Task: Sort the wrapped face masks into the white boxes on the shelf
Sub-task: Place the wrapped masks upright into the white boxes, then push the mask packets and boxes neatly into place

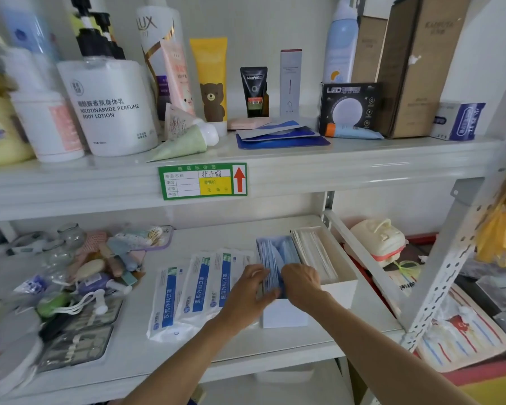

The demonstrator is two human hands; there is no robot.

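Both our hands meet over the front of the blue-filled white box (pixel 285 315) on the lower shelf (pixel 246 352): our left hand (pixel 250 290) pinches the stack of blue wrapped masks (pixel 272 258), and our right hand (pixel 300 280) curls onto the same stack. These masks stand on edge, the row running front to back. Our hands hide their near ends. Three white-and-blue mask packs (pixel 193 290) lie flat just left, long axes pointing toward the shelf's back. Beside the blue box, a second white box (pixel 338 285) holds white masks.

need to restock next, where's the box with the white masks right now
In the head view, the box of white masks stands on the lower shelf, right of centre, directly right of the box of blue masks and just left of the slanted shelf brace.
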